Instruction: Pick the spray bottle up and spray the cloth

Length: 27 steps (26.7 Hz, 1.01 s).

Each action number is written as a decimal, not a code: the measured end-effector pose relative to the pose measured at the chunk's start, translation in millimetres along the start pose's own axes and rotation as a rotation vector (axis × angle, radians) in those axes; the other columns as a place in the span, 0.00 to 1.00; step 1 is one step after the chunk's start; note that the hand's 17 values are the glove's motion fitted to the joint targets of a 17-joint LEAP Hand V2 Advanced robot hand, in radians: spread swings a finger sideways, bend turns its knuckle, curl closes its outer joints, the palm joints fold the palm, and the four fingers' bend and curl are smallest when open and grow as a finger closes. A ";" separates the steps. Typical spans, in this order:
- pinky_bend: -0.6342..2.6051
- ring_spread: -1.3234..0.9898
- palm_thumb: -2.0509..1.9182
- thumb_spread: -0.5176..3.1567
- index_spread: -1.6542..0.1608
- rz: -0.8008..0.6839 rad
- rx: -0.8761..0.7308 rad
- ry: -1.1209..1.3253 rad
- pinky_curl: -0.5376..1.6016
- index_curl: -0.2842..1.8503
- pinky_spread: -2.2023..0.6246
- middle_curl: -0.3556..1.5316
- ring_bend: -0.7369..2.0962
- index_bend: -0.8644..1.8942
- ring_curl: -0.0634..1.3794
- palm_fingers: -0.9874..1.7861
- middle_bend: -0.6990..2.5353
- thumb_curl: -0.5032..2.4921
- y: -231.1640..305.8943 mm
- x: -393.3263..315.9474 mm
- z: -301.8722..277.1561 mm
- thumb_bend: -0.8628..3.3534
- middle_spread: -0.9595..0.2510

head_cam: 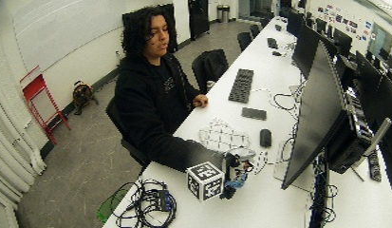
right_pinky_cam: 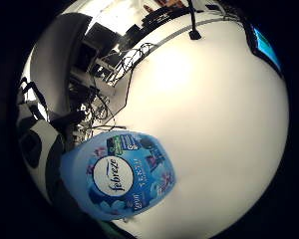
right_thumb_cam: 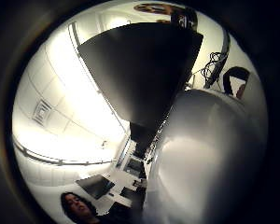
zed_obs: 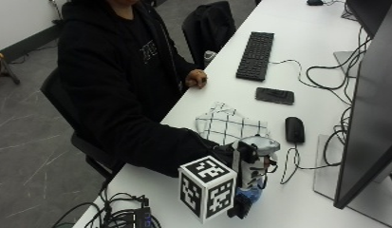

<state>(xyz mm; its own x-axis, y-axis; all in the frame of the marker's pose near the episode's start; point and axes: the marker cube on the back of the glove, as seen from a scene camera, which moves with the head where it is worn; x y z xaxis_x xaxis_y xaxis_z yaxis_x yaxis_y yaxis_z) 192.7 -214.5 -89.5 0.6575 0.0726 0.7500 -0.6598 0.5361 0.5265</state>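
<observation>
Beside cloth [zed_obs: 232,125] on desk [zed_obs: 296,199], gloved right hand [zed_obs: 246,164] raised, grip curled around upright spray bottle [zed_obs: 256,166], forearm level.

White desk [zed_obs: 322,42], grey floor [zed_obs: 25,142]

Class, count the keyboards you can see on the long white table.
2: one black keyboard beyond the bare hand; a second keyboard further along the table. Monitors may hide more.
</observation>
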 end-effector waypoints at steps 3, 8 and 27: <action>0.35 0.48 0.75 0.24 0.75 -0.013 -0.128 0.060 0.45 0.38 0.66 0.49 0.54 0.42 0.39 0.86 0.42 0.40 16.7 -18.4 -17.3 0.20 0.63; 0.35 0.48 0.75 0.24 0.75 -0.061 -0.383 0.178 0.45 0.39 0.67 0.49 0.54 0.42 0.39 0.86 0.42 0.40 40.1 -71.9 -36.3 0.20 0.63; 0.35 0.48 0.75 0.22 0.75 -0.330 -1.221 1.102 0.45 0.41 0.67 0.49 0.54 0.43 0.39 0.85 0.42 0.42 146.1 -127.3 37.2 0.20 0.63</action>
<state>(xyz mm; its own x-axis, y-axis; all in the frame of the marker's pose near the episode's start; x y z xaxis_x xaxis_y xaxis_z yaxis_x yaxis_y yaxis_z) -0.9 -176.7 -93.2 0.9734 0.0629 -0.2201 -0.1493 0.9035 -0.4018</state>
